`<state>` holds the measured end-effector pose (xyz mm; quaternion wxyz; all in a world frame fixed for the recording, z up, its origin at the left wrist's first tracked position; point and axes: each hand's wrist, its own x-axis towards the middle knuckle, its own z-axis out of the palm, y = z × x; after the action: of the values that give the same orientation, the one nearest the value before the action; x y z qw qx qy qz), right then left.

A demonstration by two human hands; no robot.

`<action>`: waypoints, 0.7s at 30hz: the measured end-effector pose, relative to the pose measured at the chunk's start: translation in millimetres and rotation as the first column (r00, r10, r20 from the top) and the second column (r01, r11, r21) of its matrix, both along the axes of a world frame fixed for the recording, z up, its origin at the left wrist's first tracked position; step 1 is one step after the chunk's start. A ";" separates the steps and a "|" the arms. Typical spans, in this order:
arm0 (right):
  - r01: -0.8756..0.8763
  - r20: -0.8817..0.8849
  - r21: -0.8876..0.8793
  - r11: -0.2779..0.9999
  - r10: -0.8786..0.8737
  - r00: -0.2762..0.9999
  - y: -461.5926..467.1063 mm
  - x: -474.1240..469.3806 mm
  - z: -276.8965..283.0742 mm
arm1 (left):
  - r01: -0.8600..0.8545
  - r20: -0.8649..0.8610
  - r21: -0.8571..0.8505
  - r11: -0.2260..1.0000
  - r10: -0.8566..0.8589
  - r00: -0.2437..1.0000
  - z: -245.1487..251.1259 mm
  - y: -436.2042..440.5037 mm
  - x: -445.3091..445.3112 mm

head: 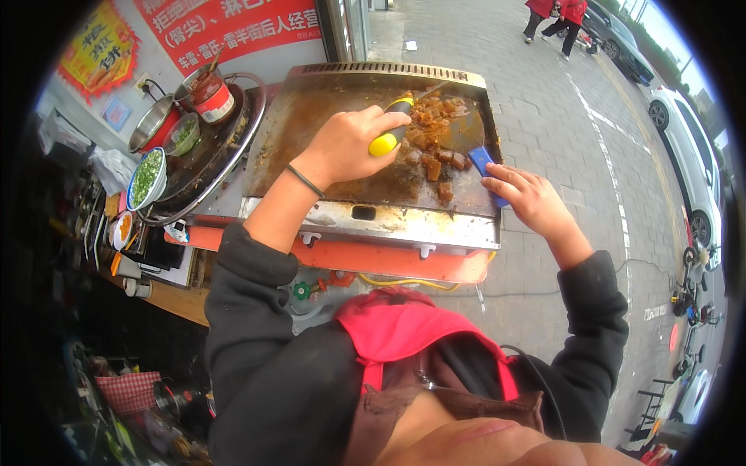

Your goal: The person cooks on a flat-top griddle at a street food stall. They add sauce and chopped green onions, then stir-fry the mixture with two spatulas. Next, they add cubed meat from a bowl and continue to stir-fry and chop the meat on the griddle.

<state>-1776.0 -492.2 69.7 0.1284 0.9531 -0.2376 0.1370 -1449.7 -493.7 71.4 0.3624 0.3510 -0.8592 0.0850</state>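
My left hand (355, 143) grips the yellow-and-black handle (393, 131) of a metal tool, perhaps a spatula, over the middle of a flat griddle (309, 134). Its thin metal part (430, 91) slants toward the far right, partly among browned, seasoned food cubes (434, 119). At the griddle's right edge, my right hand (521, 189) holds a blue handle (481, 160), probably a scraper's; I cannot make out its working end clearly. Several loose cubes (433, 170) lie between the hands, and a single cube (445, 191) sits closer to the front rim.
Left of the griddle, a round dark pan (215, 157) with a metal ring carries a sauce jar (211, 99) and a tub of chopped greens (183, 134). A bowl of chopped scallions (145, 177) stands at its edge. Beyond the pavement (536, 116) are pedestrians (562, 17) and parked cars (688, 157).
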 end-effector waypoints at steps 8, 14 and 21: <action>-0.021 0.133 -0.104 0.994 0.035 0.990 -4.0 13.5 5.4 | -0.015 0.095 0.044 0.999 0.010 0.995 -18.4 4.1 -19.2; 0.053 0.318 -0.036 0.998 -0.038 0.947 -0.7 -3.1 8.4 | -0.115 -0.352 0.023 0.993 0.115 0.929 -26.5 -19.9 16.3; 0.030 0.230 -0.108 0.994 -0.005 0.973 -11.8 -1.0 4.0 | -0.078 -0.347 0.137 0.987 0.121 0.930 -3.0 10.4 7.3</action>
<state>-1777.0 -504.0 73.7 0.1537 0.9201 -0.2512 0.2581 -1442.4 -483.3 68.4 0.4843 0.4251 -0.7646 -0.0137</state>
